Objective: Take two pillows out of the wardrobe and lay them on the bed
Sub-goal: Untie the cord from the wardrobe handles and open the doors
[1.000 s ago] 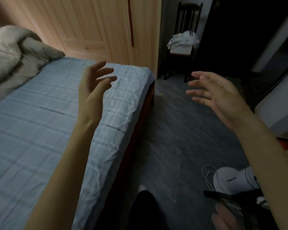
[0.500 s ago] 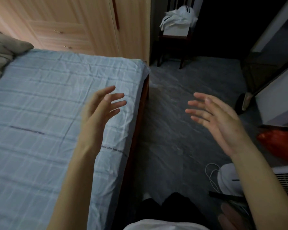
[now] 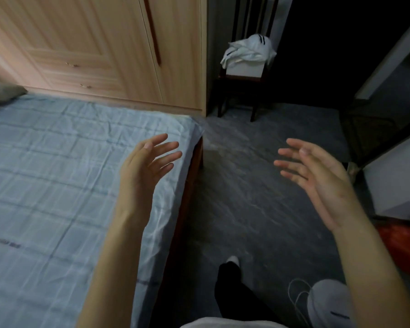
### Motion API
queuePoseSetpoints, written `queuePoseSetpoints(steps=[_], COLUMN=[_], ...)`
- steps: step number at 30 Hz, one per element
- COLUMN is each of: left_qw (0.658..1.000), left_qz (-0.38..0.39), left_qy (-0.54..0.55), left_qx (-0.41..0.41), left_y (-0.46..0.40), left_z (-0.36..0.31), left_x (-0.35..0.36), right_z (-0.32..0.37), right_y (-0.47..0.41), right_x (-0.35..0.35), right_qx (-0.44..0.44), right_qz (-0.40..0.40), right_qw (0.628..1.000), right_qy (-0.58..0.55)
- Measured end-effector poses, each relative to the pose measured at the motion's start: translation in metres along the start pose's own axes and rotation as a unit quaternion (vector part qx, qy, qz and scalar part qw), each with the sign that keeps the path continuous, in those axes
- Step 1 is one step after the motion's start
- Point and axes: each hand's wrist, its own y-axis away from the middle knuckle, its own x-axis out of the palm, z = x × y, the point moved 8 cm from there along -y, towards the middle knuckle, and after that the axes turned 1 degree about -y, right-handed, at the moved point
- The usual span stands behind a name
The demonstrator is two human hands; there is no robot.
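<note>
The bed with a pale blue checked sheet fills the left of the view. Behind it stands the light wooden wardrobe, its doors closed. No pillow shows; only a grey blanket corner lies at the bed's far left. My left hand hovers over the bed's right edge, fingers spread and empty. My right hand is raised over the floor, fingers also spread and holding nothing.
A dark chair with white cloth on it stands right of the wardrobe. Grey floor runs beside the bed. A white fan with a cord and a red bag lie at the lower right. A white cabinet stands right.
The view has tilted down and shifted toward the wardrobe; the blanket has slid almost out of frame. Both hands stay raised and empty, their fingers straighter now.
</note>
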Motion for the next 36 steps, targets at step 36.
queuePoseSetpoints(steps=[36], left_qw=[0.995], left_qz=[-0.098], left_qy=[0.007], left_qx=[-0.004], left_y=[-0.504], left_z=[0.016], left_x=[0.182], right_z=[0.039], right_y=[-0.57], right_x=[-0.057], right_qx=[0.001], right_qz=[0.056], right_qw=[0.998], right_qy=[-0.013])
